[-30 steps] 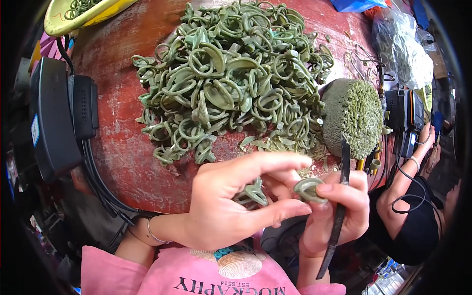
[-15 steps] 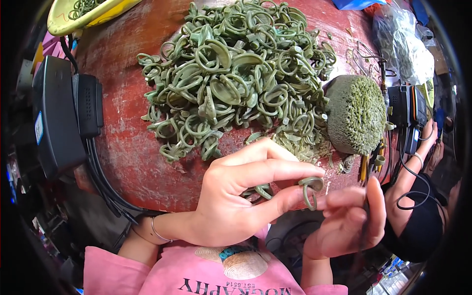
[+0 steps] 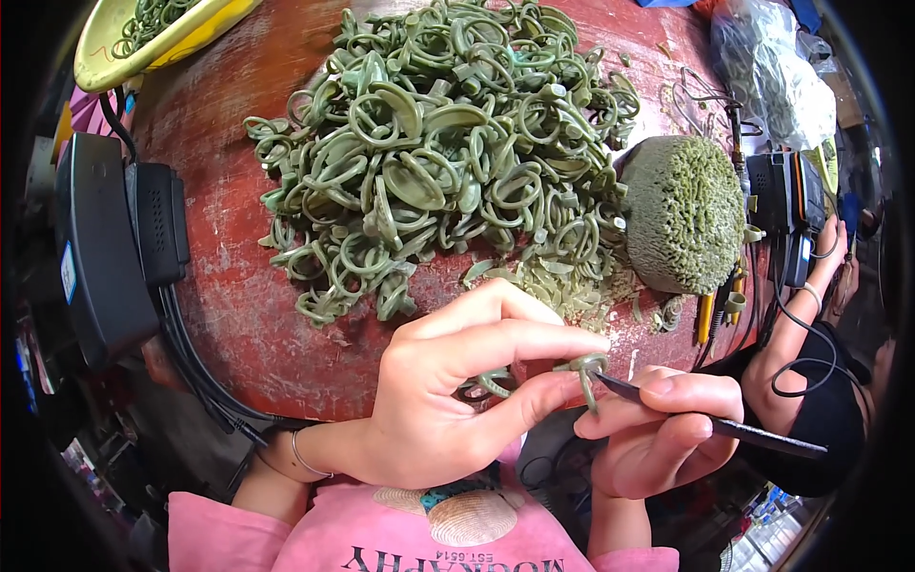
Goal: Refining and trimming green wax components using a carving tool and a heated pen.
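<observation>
Work is standing at a single piece. The left hand [image 3: 443, 400] is pinching one green ring [image 3: 593, 362] between thumb and index fingertip, in front of the near edge of the counter [image 3: 219, 305]. A second green piece [image 3: 488, 385] is showing behind the thumb, within the curl of the same hand; its full form is staying hidden. The right hand [image 3: 667, 448] is gripping a narrow dark blade [image 3: 767, 436] between thumb and fingers, and the tip is appearing to touch the ring.

Progress, as judged: the pinched ring is undergoing blade work and is not yet being set down. Pale green shavings [image 3: 553, 286] are lying between the heap and the rough green block [image 3: 686, 214], suggesting that some trimming is already done. A large heap of green rings [image 3: 415, 181] is covering much of the counter; which of these are finished, the view is not revealing. Further rings [image 3: 160, 17] are lying in the yellow basin [image 3: 91, 62] at upper left, their stage likewise remaining unclear.
</observation>
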The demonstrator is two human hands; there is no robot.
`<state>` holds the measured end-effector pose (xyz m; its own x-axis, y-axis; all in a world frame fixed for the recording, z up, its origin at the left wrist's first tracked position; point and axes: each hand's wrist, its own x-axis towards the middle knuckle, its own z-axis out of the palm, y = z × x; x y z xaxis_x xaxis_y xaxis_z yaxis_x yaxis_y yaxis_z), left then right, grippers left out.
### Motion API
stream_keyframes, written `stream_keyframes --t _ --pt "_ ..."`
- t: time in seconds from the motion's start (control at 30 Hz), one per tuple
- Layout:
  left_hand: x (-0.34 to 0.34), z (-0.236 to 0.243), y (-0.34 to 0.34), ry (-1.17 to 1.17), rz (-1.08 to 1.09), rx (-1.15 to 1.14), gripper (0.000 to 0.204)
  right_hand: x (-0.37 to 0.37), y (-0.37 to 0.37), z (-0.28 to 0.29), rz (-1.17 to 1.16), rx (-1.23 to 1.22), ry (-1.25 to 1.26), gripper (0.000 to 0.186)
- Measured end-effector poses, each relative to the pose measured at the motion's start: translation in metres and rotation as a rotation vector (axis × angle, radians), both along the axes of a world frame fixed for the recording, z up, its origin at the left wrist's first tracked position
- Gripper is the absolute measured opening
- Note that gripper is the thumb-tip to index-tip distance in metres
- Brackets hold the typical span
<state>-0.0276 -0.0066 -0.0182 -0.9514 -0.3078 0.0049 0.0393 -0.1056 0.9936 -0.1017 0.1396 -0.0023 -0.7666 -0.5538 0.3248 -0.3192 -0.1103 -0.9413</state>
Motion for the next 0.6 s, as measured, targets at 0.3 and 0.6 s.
stream_keyframes --t 0.3,0.6 --pt "0.0008 0.0037 0.0023 -0.047 0.021 -0.059 0.032 -0.0009 0.0037 0.0023 0.009 0.006 -0.047 0.038" --pt "0.0026 0.0029 0.0024 -0.047 0.046 -0.111 0.035 0.0048 0.0051 0.0011 0.127 0.141 0.121 0.023"
